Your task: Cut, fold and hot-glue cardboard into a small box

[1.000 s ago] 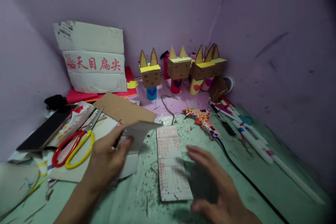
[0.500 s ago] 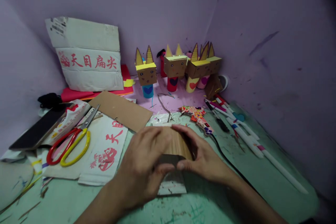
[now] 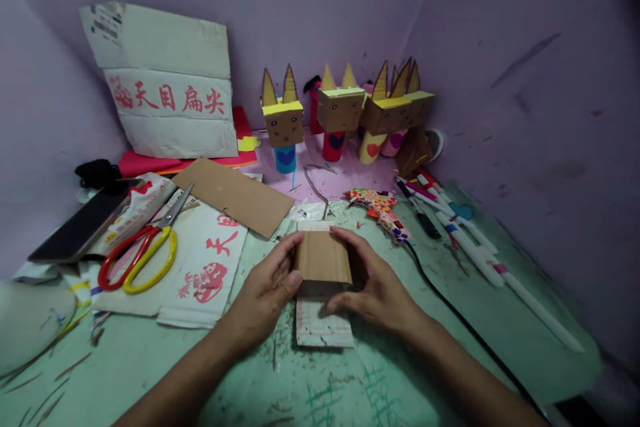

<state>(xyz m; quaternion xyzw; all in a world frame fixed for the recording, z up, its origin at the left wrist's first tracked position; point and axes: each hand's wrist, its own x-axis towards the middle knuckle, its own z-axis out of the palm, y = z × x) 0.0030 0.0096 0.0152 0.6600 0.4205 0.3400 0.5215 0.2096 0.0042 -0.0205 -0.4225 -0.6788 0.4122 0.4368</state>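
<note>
A small folded cardboard box [image 3: 324,257] is held between my two hands, its brown top facing up and its near side open. My left hand [image 3: 270,283] grips the left side, thumb along the near left edge. On the right side, my right hand [image 3: 373,280] has its fingers behind the box and its thumb near the open front edge. Under the box lies a white printed paper slip [image 3: 324,330]. A flowered hot glue gun [image 3: 377,210] with a black cord rests beyond my right hand.
Red-and-yellow scissors [image 3: 150,250] lie on white printed cardboard [image 3: 200,300] at left, near a brown cardboard sheet [image 3: 240,200]. Several box-headed cardboard figures [image 3: 283,127] stand at the back. Markers [image 3: 470,247] lie at right. A white carton panel [image 3: 170,90] leans on the wall.
My left hand has shifted from over the box's top to its left side, uncovering the top. The box now sits flatter and squarer between both hands. The camera view has tilted slightly downward.
</note>
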